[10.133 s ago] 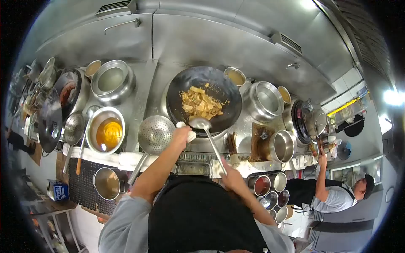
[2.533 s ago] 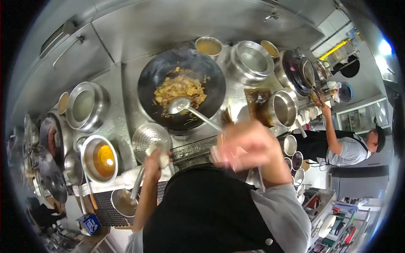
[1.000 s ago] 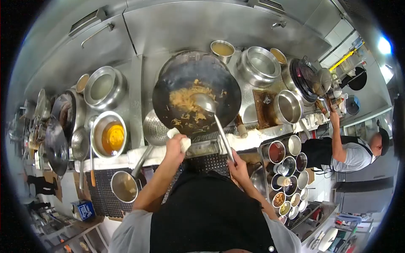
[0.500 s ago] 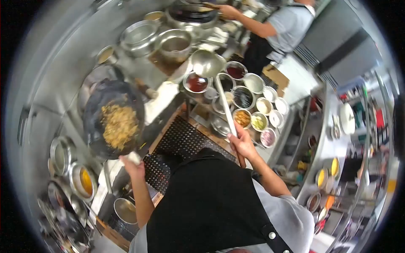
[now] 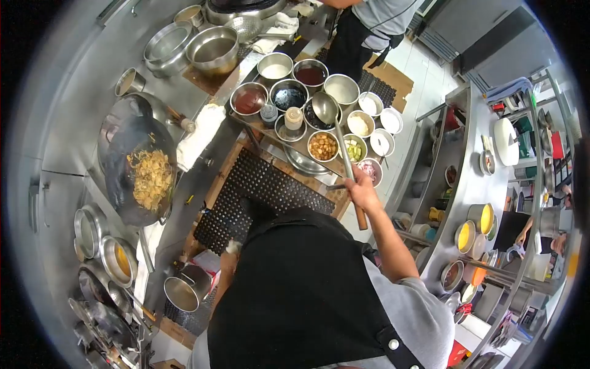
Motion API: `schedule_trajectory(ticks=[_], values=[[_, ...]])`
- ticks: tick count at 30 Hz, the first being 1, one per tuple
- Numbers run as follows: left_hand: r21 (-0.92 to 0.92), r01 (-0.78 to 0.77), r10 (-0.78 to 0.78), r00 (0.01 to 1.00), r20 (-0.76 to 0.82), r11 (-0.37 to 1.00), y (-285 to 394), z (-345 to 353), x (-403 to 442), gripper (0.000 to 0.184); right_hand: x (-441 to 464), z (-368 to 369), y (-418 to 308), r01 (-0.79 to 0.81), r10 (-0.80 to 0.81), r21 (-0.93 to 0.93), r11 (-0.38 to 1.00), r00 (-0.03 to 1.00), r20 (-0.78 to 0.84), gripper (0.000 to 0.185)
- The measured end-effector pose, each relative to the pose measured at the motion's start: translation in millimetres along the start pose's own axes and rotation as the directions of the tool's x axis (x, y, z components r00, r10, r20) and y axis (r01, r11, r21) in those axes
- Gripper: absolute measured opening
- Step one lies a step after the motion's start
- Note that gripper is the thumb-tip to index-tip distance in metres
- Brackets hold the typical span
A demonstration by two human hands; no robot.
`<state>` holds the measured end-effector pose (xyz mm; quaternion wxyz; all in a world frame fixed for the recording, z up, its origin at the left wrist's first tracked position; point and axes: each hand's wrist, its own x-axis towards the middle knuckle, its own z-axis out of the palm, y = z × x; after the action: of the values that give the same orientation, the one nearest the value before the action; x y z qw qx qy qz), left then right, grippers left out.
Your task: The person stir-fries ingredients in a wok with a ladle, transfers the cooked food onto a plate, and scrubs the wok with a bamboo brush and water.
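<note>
Long-handled steel ladle (image 5: 326, 109): held out ahead and to the right, its cup above a round steel bowl with dark contents (image 5: 313, 122); whether they touch I cannot tell.
Right hand (image 5: 362, 189): fingers wrapped around the handle above its brown end, probably to gain reach and keep the knuckles clear of the food.
Left hand (image 5: 228, 264): low beside the black apron (image 5: 307, 289), a bunched white cloth (image 5: 233, 246) at its far end; the fingers are hidden, so I cannot tell whether it grips. Such cloth likely guards against hot metal.
Pale-topped squeeze bottle (image 5: 294, 118): standing among the round steel seasoning bowls, presumably clustered for easy dipping.
Blackened round wok (image 5: 123, 166): at the left on the range, unheld, yellow-brown food (image 5: 150, 178) inside.
Person beyond: black apron and grey shirt (image 5: 387, 21), beside the range.
Lettering: none legible.
</note>
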<state>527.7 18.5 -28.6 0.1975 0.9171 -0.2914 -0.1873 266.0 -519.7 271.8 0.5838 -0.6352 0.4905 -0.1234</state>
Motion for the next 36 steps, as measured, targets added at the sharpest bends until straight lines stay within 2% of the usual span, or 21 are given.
schedule_trajectory(ticks=[2,5,10,14,15,18,19,20,21,22,23,26,27,28,29,30,31,32,33,34,36], values=[[0.141,0.065,-0.085,0.985,0.147,0.988,-12,-1,-32,0.028,8,6,15,-0.017,0.017,-0.003,1.000,1.000,0.001,0.069],[0.304,0.114,-0.199,0.943,0.267,0.946,-32,-20,-78,0.026,13,12,22,-0.008,0.006,0.047,0.999,1.000,0.027,0.068],[0.465,0.100,-0.276,0.903,0.328,0.880,-57,-53,-110,0.023,16,27,19,-0.079,0.079,0.096,0.992,0.997,0.007,0.067],[0.517,0.046,-0.255,0.905,0.340,0.855,-68,-63,-97,0.021,15,38,20,-0.052,0.049,0.154,0.987,0.999,0.023,0.068],[0.518,0.050,-0.258,0.905,0.339,0.854,-70,-63,-92,0.021,15,40,20,-0.096,0.087,0.224,0.970,0.995,0.049,0.068],[0.471,0.168,-0.326,0.904,0.278,0.866,-69,-54,-47,0.025,9,46,8,-0.162,0.141,0.334,0.929,0.986,0.086,0.067],[0.497,-0.059,-0.157,0.911,0.382,0.866,-64,-57,-34,0.028,9,47,10,-0.203,0.176,0.435,0.877,0.979,0.101,0.066],[0.497,-0.062,-0.152,0.913,0.378,0.865,-60,-55,-20,0.028,8,48,10,-0.241,0.209,0.530,0.813,0.970,0.120,0.065],[0.326,0.122,-0.226,0.926,0.303,0.937,-56,-53,-7,0.029,8,49,6,-0.230,0.179,0.582,0.780,0.973,0.145,0.062],[0.120,0.294,-0.315,0.918,0.242,0.948,-55,-54,4,0.031,5,53,2,-0.224,0.170,0.579,0.784,0.975,0.146,0.062],[0.106,0.301,-0.318,0.920,0.230,0.948,-57,-58,14,0.031,-1,57,-5,-0.220,0.180,0.610,0.761,0.975,0.127,0.060],[-0.075,0.148,-0.133,0.975,0.177,0.986,-75,-63,36,0.033,-16,65,-30,-0.170,0.119,0.684,0.710,0.985,0.122,0.058],[-0.182,0.341,-0.306,0.932,0.194,0.922,-50,-89,39,0.044,-20,69,-40,-0.118,0.078,0.665,0.738,0.993,0.091,0.058],[-0.200,0.363,-0.330,0.927,0.181,0.910,-48,-97,50,0.044,-25,74,-51,-0.071,0.036,0.643,0.762,0.997,0.067,0.059],[-0.023,0.172,-0.155,0.934,0.321,0.985,-53,-107,53,0.046,-33,81,-75,-0.049,0.007,0.552,0.832,0.997,0.078,0.060],[0.122,-0.047,-0.017,0.881,0.473,0.991,-60,-116,49,0.049,-43,90,-103,-0.020,-0.031,0.456,0.890,0.994,0.104,0.061],[0.111,0.012,-0.060,0.896,0.439,0.994,-68,-114,42,0.049,-52,108,-129,0.020,-0.052,0.347,0.938,0.995,0.084,0.063],[0.042,0.275,-0.275,0.916,0.293,0.960,-76,-103,37,0.046,-56,125,-145,0.110,-0.132,0.181,0.977,0.984,0.118,0.064],[-0.070,0.507,-0.492,0.855,0.163,0.859,-85,-99,31,0.043,-58,141,-150,0.226,-0.222,-0.011,0.974,0.963,0.154,0.065],[-0.107,0.550,-0.535,0.833,0.142,0.828,-93,-107,25,0.043,-57,157,-154,0.350,-0.312,-0.194,0.917,0.929,0.201,0.066],[0.031,0.520,-0.510,0.821,0.256,0.854,-104,-122,15,0.044,-36,198,-141,0.696,-0.576,-0.294,0.655,0.712,0.402,0.069]])
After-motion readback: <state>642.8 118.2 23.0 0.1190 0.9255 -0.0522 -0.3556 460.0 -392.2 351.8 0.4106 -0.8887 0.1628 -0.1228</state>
